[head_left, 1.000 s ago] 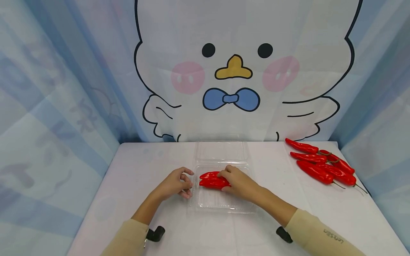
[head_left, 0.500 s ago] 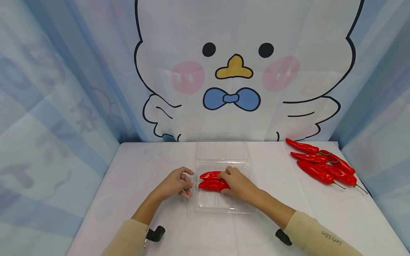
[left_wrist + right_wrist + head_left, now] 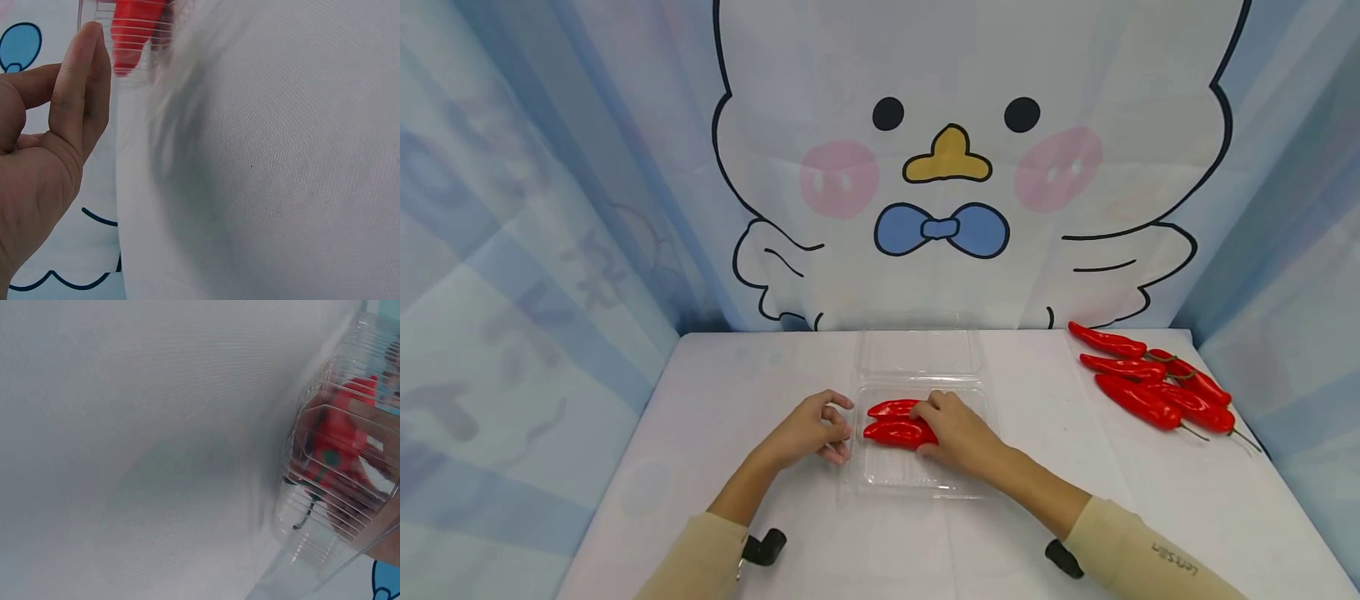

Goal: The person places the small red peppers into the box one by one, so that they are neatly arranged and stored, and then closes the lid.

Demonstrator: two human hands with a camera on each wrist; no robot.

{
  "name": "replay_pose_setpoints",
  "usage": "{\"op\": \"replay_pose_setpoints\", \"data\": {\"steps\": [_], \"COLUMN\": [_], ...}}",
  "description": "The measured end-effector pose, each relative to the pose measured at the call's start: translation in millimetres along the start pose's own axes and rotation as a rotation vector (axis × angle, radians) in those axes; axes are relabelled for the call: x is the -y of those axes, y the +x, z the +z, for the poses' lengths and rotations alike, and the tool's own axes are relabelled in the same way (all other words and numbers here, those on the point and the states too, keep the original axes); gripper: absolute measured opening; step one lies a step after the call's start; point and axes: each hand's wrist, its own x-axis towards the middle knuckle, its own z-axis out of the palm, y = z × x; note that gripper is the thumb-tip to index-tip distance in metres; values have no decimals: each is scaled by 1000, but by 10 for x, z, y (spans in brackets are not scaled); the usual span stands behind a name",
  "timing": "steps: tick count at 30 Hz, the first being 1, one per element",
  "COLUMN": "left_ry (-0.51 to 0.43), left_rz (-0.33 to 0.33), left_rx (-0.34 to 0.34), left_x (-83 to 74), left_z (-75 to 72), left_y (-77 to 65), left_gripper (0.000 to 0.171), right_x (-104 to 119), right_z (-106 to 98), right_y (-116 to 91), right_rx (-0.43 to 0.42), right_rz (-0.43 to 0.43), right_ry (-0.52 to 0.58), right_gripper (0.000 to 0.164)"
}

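A clear plastic clamshell box [image 3: 917, 477] stands on the white table with its lid [image 3: 917, 352] folded back. Two red chili peppers lie side by side inside it, tips to the left. My right hand [image 3: 962, 435] reaches in from the right and grips the nearer chili pepper [image 3: 895, 433]; its fingers also cover the right end of the farther chili pepper [image 3: 891, 409]. Green stems show through the box wall [image 3: 306, 440] in the right wrist view. Beside the left wall, my left hand [image 3: 808, 429] holds nothing, fingers loosely bent, fingertips right at the box's edge.
Several more red chili peppers [image 3: 1138, 402] lie in a loose pile at the table's back right. A cartoon-printed curtain [image 3: 940, 283] rises behind the table's back edge, and blue curtains [image 3: 535, 333] hang on both sides.
My right hand has shifted the nearer chili pepper slightly left and toward me, widening the gap between the two peppers. The left hand stays in place.
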Motion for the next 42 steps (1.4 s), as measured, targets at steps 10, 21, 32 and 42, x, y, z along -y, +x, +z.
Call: {"op": "replay_pose_setpoints", "data": {"steps": [10, 21, 32, 42], "left_ry": [-2, -7, -5, -3], "left_rz": [-11, 0, -7, 0], "left_rx": [-5, -4, -8, -5], "left_x": [-14, -12, -23, -15], "left_z": [11, 15, 17, 14], "left_y": [2, -1, -10, -7], "left_gripper": [40, 40, 40, 40], "right_x": [-12, -59, -167, -376], "right_z": [11, -74, -333, -578], "right_y": [-12, -37, -142, -349], "right_rx": [-22, -7, 20, -66], "right_rz": [-7, -6, 36, 46], "right_ry": [5, 54, 134, 163], "right_gripper": [43, 45, 51, 55]}}
